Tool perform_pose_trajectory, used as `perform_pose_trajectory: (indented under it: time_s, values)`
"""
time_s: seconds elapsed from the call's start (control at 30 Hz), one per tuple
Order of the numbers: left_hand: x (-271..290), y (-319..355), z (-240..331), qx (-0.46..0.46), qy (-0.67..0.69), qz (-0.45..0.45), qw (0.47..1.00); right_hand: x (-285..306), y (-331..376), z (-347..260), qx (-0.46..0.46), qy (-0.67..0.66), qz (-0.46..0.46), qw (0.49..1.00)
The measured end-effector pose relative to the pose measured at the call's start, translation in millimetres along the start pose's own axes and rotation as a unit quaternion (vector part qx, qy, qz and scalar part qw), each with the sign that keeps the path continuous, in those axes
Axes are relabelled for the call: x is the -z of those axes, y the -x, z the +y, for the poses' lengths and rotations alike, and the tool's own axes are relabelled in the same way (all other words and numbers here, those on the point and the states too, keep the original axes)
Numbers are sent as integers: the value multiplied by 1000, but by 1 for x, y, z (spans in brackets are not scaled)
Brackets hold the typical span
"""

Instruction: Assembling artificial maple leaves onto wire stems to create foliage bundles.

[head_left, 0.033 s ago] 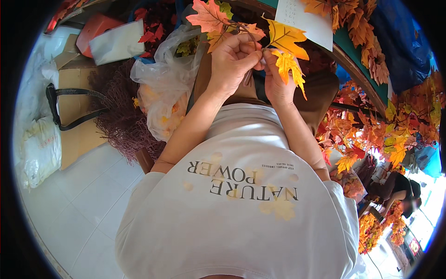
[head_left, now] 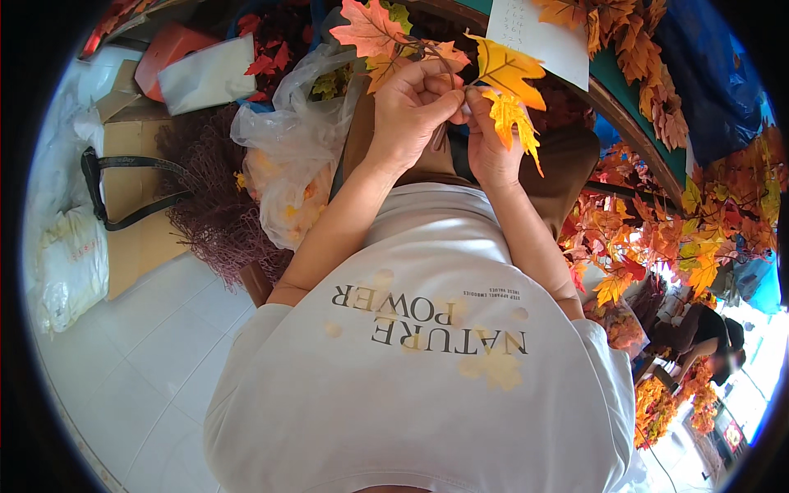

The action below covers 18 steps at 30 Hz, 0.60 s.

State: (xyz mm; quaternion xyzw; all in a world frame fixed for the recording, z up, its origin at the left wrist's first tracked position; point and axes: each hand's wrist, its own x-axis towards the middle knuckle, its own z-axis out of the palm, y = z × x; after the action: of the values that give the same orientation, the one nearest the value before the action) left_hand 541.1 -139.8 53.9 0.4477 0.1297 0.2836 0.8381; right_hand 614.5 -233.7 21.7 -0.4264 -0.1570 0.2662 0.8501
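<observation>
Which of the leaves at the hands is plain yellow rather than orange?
The broad yellow leaf above the right hand; the one hanging below is orange-yellow.

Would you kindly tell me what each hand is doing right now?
Left hand: closed on a leaf sprig.
Right hand: closed, pinching yellow leaves.

Nothing has shifted between the two views. Both hands sit exactly as they did, the left hand (head_left: 411, 103) and right hand (head_left: 489, 135) pinched together at the stem of the artificial maple leaf sprig (head_left: 436, 53), its yellow leaves (head_left: 509, 86) hanging at the same angle beside the right hand.
</observation>
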Motion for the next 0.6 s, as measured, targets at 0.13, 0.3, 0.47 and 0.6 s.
perform_pose_trajectory:
  time_s: [0.13, 0.3, 0.47, 0.6]
  values:
    - [0, -2, 3, 1, -5, -16, 1000, -5, 2, -10, -75, -88, -9, 993]
    - [2, -3, 4, 9, -46, -38, 998, -8, 2, -11, -69, -98, 5, 993]
    - [3, -4, 5, 12, -42, -47, 998, -7, 3, -11, -74, -87, 3, 993]
    - [3, -3, 4, 4, -68, -37, 997, -5, 5, -6, -80, -90, -7, 993]
